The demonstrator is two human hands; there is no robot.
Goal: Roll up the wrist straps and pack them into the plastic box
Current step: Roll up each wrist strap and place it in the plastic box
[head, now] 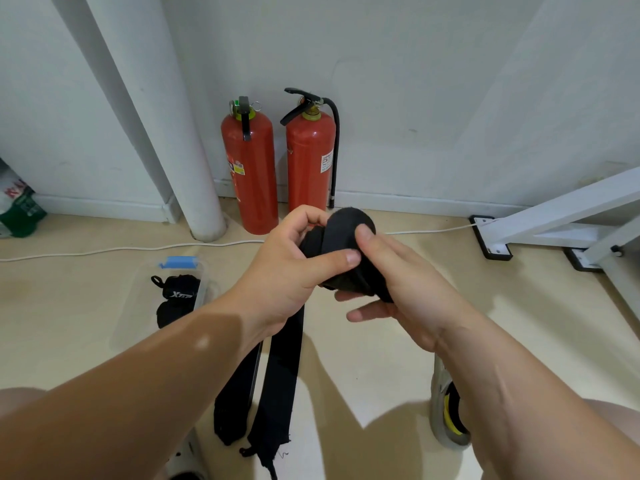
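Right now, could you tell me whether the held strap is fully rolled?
Partly rolled: left hand and right hand grip the strap at its roll; the tail hangs loose.

Most of the rolled wrist strap [348, 221] is hidden from me under the left hand [287, 271] and right hand [401, 289]. One tail runs off the bottom edge at 6 o'clock. The left forearm covers the plastic box's [138, 306] near corner at 8 o'clock. I can't read the fire extinguishers' [249, 174] labels at 12 o'clock. The edge at 9 o'clock cuts off a bag [19, 209].
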